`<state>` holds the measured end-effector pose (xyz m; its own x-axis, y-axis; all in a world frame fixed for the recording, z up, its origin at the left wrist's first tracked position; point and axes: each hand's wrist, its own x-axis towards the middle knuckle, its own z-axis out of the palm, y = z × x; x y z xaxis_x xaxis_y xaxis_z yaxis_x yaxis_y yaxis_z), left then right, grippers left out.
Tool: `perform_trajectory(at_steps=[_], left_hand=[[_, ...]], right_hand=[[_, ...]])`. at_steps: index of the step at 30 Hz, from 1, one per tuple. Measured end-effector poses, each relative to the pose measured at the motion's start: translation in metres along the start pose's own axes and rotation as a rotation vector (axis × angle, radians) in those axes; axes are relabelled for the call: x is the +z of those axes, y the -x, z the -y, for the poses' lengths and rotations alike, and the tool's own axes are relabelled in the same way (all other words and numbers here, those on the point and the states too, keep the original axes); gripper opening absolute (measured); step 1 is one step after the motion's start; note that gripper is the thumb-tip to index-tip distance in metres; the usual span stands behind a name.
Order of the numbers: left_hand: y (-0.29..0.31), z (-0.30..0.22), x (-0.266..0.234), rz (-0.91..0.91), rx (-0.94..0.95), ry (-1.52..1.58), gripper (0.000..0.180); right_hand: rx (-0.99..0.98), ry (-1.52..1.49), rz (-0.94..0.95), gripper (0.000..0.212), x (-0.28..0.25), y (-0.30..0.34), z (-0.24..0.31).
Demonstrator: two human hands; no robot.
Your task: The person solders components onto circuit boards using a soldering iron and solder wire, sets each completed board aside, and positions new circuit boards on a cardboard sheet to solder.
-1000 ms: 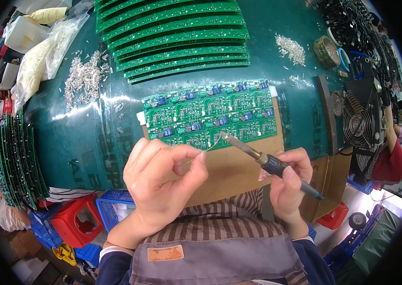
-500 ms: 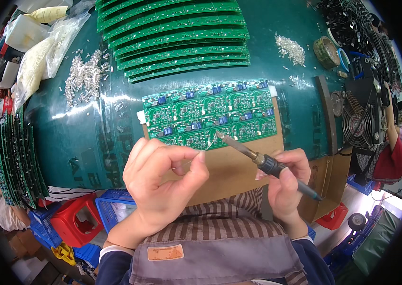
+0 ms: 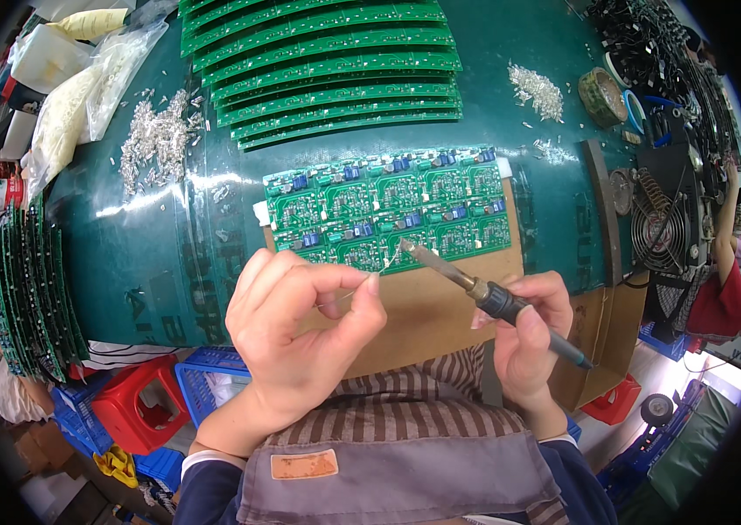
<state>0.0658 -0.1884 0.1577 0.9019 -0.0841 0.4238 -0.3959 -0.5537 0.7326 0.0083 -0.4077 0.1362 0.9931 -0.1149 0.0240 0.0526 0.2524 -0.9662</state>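
wire [image 3: 386, 264] pinched in left hand [image 3: 300, 328]; contact with soldering iron [image 3: 502, 304] unclear.

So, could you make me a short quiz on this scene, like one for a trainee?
1. Which hand holds the soldering iron?
2. True or false: the left hand pinches the solder wire.
3. The fan with the round metal grille stands on which side of the circuit-board panel: (a) left, (b) right?

Key: 1. The right hand. 2. True. 3. (b).
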Motion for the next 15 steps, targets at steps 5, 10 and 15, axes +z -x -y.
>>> perform_trajectory(at_steps=[5,10,15], left_hand=[[-0.0003,-0.0032,0.0002,0.009,-0.058,0.016,0.014],[-0.0006,-0.0008,0.0006,0.001,-0.004,-0.003,0.019],[-0.001,-0.002,0.0,-0.015,-0.024,-0.005,0.019]], right_hand=[[-0.01,-0.023,-0.026,0.022,0.0021,-0.0016,0.0003],[-0.006,-0.013,-0.025,0.022,0.0011,-0.0017,-0.0009],[-0.019,-0.017,-0.021,0.023,0.0004,-0.0019,-0.0018]])
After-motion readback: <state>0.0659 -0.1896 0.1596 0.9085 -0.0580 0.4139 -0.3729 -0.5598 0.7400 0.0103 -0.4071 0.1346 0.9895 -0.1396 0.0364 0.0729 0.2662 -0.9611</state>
